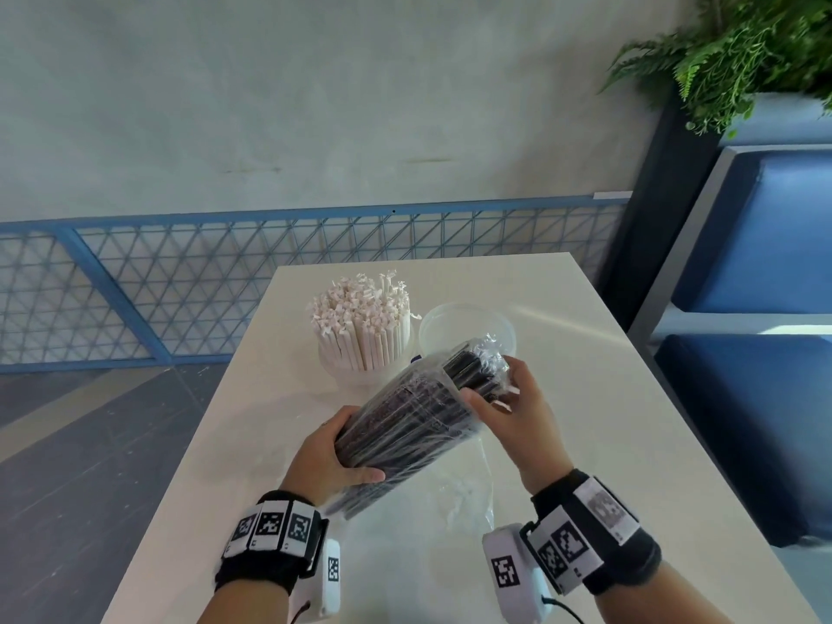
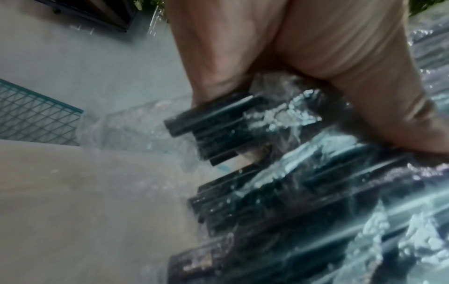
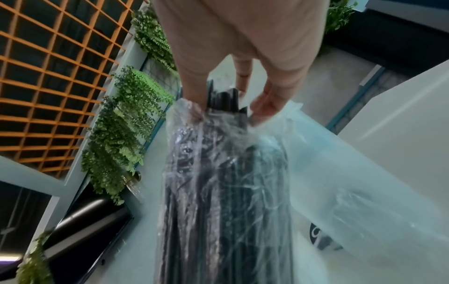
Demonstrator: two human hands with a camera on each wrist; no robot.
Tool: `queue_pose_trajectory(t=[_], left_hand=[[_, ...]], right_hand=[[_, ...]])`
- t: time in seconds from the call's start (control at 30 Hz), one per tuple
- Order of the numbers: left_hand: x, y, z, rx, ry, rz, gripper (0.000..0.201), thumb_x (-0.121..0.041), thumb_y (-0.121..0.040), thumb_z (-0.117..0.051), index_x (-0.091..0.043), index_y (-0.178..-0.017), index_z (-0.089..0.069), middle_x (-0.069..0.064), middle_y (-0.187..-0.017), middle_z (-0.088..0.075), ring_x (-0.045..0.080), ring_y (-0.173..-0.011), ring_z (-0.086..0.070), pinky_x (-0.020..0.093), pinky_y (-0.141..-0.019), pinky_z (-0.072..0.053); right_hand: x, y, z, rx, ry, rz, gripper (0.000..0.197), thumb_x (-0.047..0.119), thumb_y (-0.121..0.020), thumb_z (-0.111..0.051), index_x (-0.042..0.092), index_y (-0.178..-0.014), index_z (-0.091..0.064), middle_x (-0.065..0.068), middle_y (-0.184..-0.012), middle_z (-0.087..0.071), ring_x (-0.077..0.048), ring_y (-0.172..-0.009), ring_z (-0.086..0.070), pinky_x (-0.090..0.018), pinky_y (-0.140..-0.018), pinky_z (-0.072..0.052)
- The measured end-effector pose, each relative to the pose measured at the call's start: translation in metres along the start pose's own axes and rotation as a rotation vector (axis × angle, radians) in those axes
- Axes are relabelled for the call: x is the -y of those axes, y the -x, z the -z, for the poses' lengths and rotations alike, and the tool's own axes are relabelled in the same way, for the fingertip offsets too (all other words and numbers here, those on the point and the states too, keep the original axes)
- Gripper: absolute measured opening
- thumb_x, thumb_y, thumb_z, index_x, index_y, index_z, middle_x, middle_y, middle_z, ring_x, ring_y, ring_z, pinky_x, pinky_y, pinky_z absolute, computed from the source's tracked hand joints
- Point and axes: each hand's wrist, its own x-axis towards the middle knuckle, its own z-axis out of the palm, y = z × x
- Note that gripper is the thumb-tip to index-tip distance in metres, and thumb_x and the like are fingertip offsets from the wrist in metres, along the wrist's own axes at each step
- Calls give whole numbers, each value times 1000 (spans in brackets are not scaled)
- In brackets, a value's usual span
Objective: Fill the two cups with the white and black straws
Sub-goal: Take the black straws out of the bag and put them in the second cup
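A clear plastic bag of black straws (image 1: 407, 425) lay slanted between both hands above the white table (image 1: 608, 398), near its far edge. The right wrist view alone showed bare straw ends at the bag's mouth. The left hand (image 1: 326, 457) gripped the bag's lower end; the right hand (image 1: 517, 412) pinched the straw tips.

Glossy crinkled clear plastic bag (image 1: 418, 425), matt smooth table (image 1: 585, 398), paper-wrapped white straws (image 1: 360, 322).

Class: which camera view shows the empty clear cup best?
The head view: the empty clear cup stands beside the cup of white straws, partly behind the bag of black straws. Neither wrist view clearly shows it.
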Motion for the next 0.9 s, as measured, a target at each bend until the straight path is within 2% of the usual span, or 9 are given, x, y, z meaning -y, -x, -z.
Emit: queue_pose_trajectory(t=[0.1, 0.2, 0.27, 0.37, 0.53, 0.6, 0.67, 0.77, 0.9], left_hand=[[-2, 3, 1, 7, -21, -12, 73, -53, -42, -86, -42, -105, -52, -16, -96, -68, 3, -93, -65, 33, -85, -54], [-23, 5, -2, 6, -15, -46, 84, -58, -41, -85, -48, -114, -45, -15, -109, -65, 4, -102, -63, 37, -94, -52], [-52, 6, -7, -12, 60, -146, 93, -51, -47, -86, -52, -125, -34, -21, -125, -54, -4, -115, -53, 22, -101, -44], [-97, 3, -18, -99, 94, -358, 76, -44, -72, -71, -35, -137, -31, -23, -137, -42, -13, -126, -38, 4, -102, -28], [-113, -8, -33, -235, -68, -484, 28, -36, -89, -49, -21, -112, -55, -17, -115, -55, -6, -110, -50, 9, -95, -34], [-107, -11, -35, -254, -99, -474, 25, -37, -89, -47, -21, -107, -53, -7, -111, -58, 4, -103, -54, 17, -91, -40], [-104, -11, -35, -240, -99, -465, 21, -38, -89, -45, -25, -105, -50, -1, -110, -59, 8, -100, -54, 20, -89, -41], [-104, -11, -35, -215, -82, -492, 22, -37, -90, -44, -23, -106, -50, 1, -110, -59, 1, -101, -51, 11, -89, -38], [-101, -11, -36, -269, -115, -505, 32, -36, -90, -43, -11, -109, -53, -1, -105, -57, -10, -99, -47, 5, -86, -34]], right_hand=[[-1, 3, -6, 26, 14, -9, 58, 28, -74, -75, 21, -125, -48, 7, -105, -68, -6, -93, -65, -32, -86, -54], [4, 4, -14, 9, -44, 5, 65, 28, -75, -73, 18, -132, -44, 6, -109, -67, -7, -98, -64, -31, -88, -53], [7, 6, -20, 0, -49, 38, 56, 26, -76, -73, 20, -126, -48, 11, -104, -67, 0, -95, -63, -24, -84, -50], [12, 13, -26, 11, -30, 80, 48, 24, -77, -72, 23, -120, -52, 15, -104, -66, 3, -95, -62, -18, -83, -47], [11, 17, -30, 85, -117, 37, 58, 31, -70, -75, 25, -123, -53, 6, -107, -69, -9, -100, -65, -38, -90, -53], [10, 14, -31, 88, -167, -10, 71, 38, -62, -79, 26, -126, -50, 2, -112, -68, -15, -106, -63, -43, -93, -52], [9, 10, -30, 123, -244, -62, 66, 25, -65, -81, 20, -125, -52, -5, -111, -68, -19, -105, -65, -44, -93, -51], [11, 8, -26, 179, -314, -59, 40, 0, -76, -71, 9, -113, -60, -14, -104, -70, -24, -98, -67, -43, -91, -52], [14, 8, -23, 209, -392, -52, 34, -3, -80, -64, 4, -113, -58, -19, -106, -68, -29, -100, -66, -40, -89, -53]])
